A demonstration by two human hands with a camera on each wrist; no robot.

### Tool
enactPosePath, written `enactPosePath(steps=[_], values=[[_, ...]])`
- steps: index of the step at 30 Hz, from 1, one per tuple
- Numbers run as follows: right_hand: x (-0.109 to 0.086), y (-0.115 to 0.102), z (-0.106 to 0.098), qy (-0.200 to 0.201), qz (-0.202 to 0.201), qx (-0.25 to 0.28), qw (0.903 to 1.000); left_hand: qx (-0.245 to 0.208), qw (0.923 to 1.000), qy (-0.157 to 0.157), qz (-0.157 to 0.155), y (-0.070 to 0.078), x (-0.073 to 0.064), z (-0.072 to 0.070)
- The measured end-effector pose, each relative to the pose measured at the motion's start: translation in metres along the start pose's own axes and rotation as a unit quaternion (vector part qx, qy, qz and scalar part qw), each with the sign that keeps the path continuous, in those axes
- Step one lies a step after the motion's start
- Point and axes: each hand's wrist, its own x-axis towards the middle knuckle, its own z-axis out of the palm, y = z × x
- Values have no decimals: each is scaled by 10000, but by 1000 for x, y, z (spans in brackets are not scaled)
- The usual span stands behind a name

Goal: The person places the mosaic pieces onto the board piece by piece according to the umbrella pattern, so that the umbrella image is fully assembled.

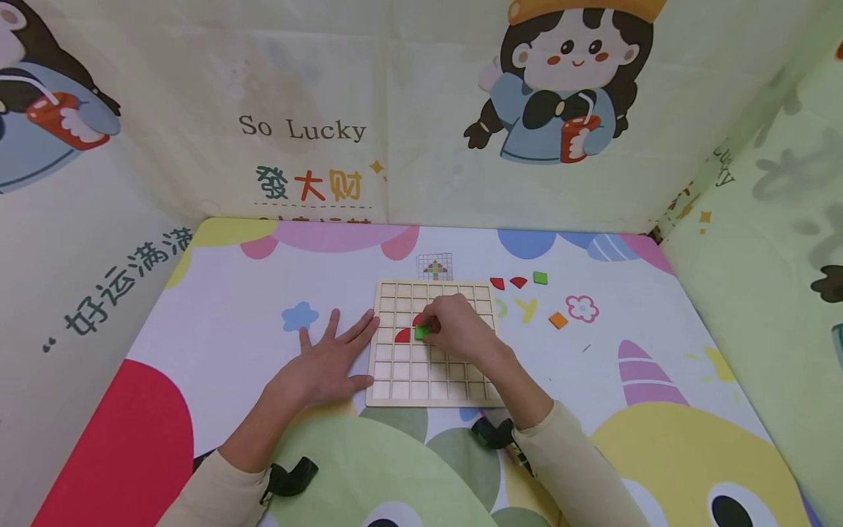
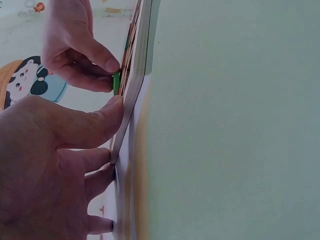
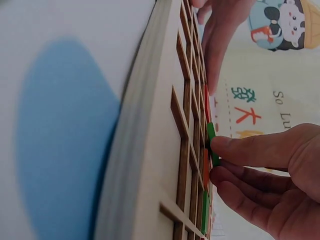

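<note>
A wooden grid board [image 1: 395, 369] lies on the patterned tabletop. My right hand [image 1: 459, 329] is over its middle and pinches a green square tile [image 1: 421, 333] between thumb and fingers, tilted at the grid in the right wrist view [image 3: 212, 142]. Beside it on the board sit a red quarter-round tile [image 1: 402, 336] and another red piece [image 1: 417, 320], partly covered by the hand. The right wrist view also shows an orange tile [image 3: 206, 167] and a second green tile [image 3: 205, 212] in the grid. My left hand [image 1: 326, 366], fingers spread, touches the board's left edge.
Behind the board lies a small printed pattern [image 1: 435, 267]. To the right are two loose red tiles [image 1: 497, 283], a green square [image 1: 540, 278] and an orange square [image 1: 558, 320]. Printed cloth walls [image 1: 421, 110] rise behind and at the sides.
</note>
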Motion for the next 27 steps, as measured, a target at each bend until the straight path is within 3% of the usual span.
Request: enactPosePath(steps=[27], values=[[3,-13,5,-356,-18,-694,9969,-35,9999,-71,-119,3,0,0]])
